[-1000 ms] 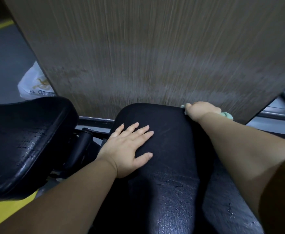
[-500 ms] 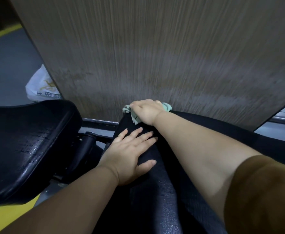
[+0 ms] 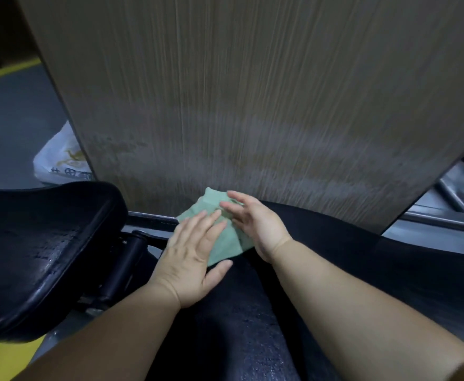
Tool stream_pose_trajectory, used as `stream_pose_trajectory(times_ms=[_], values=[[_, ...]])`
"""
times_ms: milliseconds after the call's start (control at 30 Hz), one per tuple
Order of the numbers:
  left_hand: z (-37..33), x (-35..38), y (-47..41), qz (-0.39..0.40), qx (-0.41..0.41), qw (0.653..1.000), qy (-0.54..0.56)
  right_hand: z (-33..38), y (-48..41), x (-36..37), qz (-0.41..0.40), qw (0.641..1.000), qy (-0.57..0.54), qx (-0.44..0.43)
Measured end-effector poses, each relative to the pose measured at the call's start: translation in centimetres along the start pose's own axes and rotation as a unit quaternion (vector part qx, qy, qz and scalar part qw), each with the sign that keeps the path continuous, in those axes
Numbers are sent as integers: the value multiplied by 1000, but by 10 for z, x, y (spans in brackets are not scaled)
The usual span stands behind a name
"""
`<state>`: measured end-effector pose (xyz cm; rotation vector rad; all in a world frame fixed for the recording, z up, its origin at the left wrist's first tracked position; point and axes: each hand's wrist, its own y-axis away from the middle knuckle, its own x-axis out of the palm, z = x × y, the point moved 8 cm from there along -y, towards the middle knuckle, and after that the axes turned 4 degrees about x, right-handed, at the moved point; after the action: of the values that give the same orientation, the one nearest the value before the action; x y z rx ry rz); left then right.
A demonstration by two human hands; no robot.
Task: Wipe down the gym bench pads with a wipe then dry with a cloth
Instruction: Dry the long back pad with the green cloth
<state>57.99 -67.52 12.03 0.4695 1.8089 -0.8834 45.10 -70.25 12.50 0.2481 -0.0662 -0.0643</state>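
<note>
Both grips spread flat: left hand [image 3: 192,259], right hand [image 3: 255,224] on green cloth [image 3: 229,242], frame centre. Refold, press evenly along bench pad [image 3: 335,257].

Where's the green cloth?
Head view, centre: the green cloth lies on the far end of the bench pad, touched by the left hand and right hand, near the wooden panel.
</note>
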Motion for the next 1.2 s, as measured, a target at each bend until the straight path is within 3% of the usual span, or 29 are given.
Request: stream_pose_trajectory(times_ms=[33,67,133,200,400,567,733,900,1200], values=[[-1,5,-1,38,7,999,0,1,13,-13,-49,998,36,-34],[-2,10,-4,71,16,997,-4,3,28,-25,-101,982,139,-78],[-1,18,-7,125,19,992,-8,1,51,-36,-173,902,372,-133],[-1,22,-10,161,16,986,-30,-10,58,-39,-197,852,464,-142],[-5,6,-68,101,-54,991,-66,-22,44,-36,-234,807,537,-75],[19,51,-79,191,-121,973,-38,-26,42,-33,-201,795,571,-24],[55,46,-96,162,-235,958,-28,-29,36,-34,-185,767,614,-8],[93,42,-83,156,-343,925,42,-31,34,-32,-174,758,628,-3],[79,30,-22,139,-391,909,41,-33,31,-33,-178,742,647,12]])
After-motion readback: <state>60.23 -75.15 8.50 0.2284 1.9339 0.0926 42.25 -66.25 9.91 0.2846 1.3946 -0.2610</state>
